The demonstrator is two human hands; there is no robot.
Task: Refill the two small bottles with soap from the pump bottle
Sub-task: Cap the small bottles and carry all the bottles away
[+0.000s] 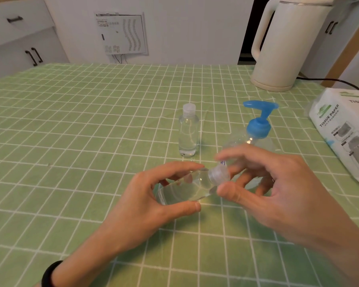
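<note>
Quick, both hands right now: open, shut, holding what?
Left hand: grips the tilted small bottle.
Right hand: fingers curled about its cap; grip cannot be told.

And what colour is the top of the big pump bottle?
Blue. The pump top is bright blue, seen clearly in the head view.

1. First small bottle (188, 133): clear, translucent cap fitted; stands upright on the table (71, 121), just left of the pump bottle.
2. Second small bottle (184, 189): clear, capped; tilted near horizontal, cap toward upper right. Left hand (149, 204) grips the body; right hand (278, 193) pinches the cap.
3. Pump bottle (257, 129): clear body, blue pump head, spout pointing left; upright.
</note>
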